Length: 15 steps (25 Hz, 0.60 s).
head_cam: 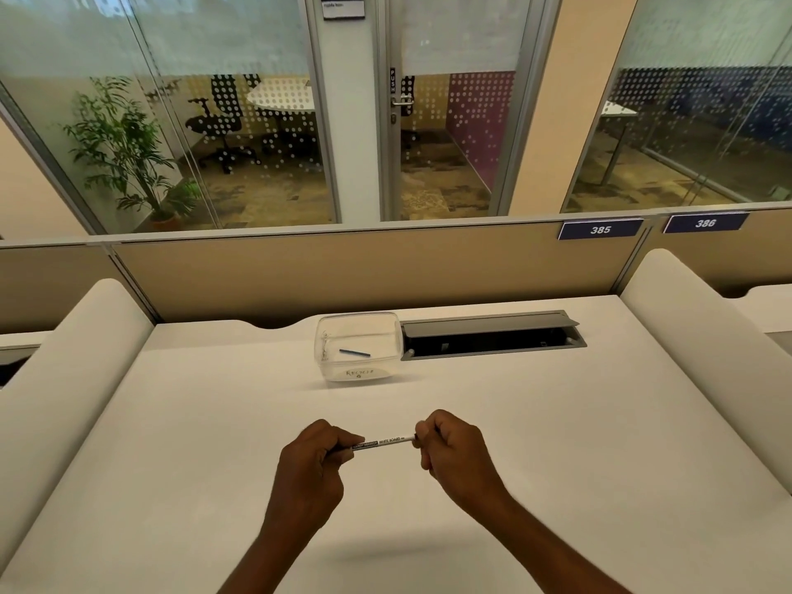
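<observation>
Left hand (317,460) and right hand (454,452) grip the marker (385,442) ends, clear tub (385,367) and cable hatch (488,327) well beyond

An open-plan office is shown. A white desk (471,422) is bounded by beige partitions (334,272) bearing number plates (600,229), with a cable hatch (493,334) set into it. Behind, glass-walled meeting rooms with swivel chairs (218,117) and a potted plant (128,156) are seen.
</observation>
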Each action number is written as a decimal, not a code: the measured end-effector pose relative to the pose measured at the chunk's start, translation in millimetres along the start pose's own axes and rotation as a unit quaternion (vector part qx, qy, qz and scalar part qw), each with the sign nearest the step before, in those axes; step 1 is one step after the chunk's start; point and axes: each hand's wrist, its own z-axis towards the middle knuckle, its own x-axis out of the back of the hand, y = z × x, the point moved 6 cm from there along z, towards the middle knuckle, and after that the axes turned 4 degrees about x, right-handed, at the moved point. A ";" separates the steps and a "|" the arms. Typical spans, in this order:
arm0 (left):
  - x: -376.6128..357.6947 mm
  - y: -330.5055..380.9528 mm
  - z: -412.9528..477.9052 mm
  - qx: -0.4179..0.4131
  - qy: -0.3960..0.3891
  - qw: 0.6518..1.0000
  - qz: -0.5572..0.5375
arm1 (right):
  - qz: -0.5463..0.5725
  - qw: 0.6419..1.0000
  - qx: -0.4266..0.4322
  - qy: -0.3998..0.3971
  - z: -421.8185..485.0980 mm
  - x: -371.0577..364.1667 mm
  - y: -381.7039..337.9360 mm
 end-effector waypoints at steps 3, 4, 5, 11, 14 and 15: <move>-0.2 6.6 1.9 -0.021 0.006 1.000 0.016 | 0.050 0.995 -0.081 -0.016 2.6 -3.0 4.8; 0.4 6.4 3.3 -0.022 0.006 1.000 0.019 | 0.071 0.991 -0.105 -0.034 3.4 -2.0 5.8; 1.4 4.7 4.5 -0.018 0.006 1.000 0.018 | 0.077 0.990 -0.108 -0.054 4.4 -0.3 5.8; 3.2 -6.3 9.5 0.012 0.006 1.000 0.008 | -0.042 0.991 0.115 -0.053 3.4 10.8 -12.9; -1.1 -6.9 6.9 0.023 0.003 1.000 0.012 | -0.107 0.980 0.163 -0.033 4.3 9.2 -14.4; -2.1 -6.7 5.5 0.023 0.003 1.000 0.015 | -0.101 0.983 0.152 -0.033 5.3 8.2 -14.6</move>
